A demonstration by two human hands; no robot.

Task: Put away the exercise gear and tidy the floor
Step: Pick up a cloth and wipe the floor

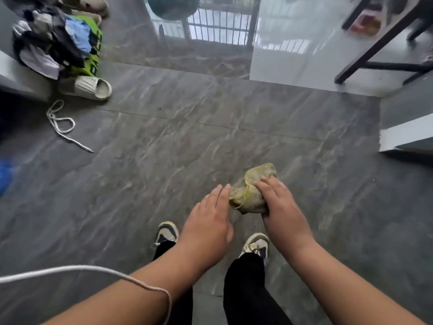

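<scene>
Grey marble-patterned tiles [164, 160] filled the room where a person stood looking down at two bare hands held out over the floor. The right hand [278, 202] gripped a crumpled, grimy yellow-green cloth [251, 188], fingers curled over its top and thumb tucked beneath, holding it in the air above the tiles just ahead of the person's feet. The left hand [208, 219] hovered just beside it, palm down and fingers straight, the fingertips [222, 191] at the cloth's near edge; whether they touched it could not be told. Below the forearms, two white-and-navy sneakers [166, 233] and black trouser legs [246, 289] showed. A white cord [93, 269] draped across the left forearm. Well apart, at the upper left, a loose white shoelace [62, 124] lay curled on the tiles near a cream slide sandal [90, 86], which sat beside a heap of mixed clothing [56, 41] piled on a bright green bag [96, 52]. At the far side, a barred metal gate [220, 22] was reflected in the glossy floor, and dark furniture legs [375, 45] stood on lighter tiles at the upper right.
</scene>
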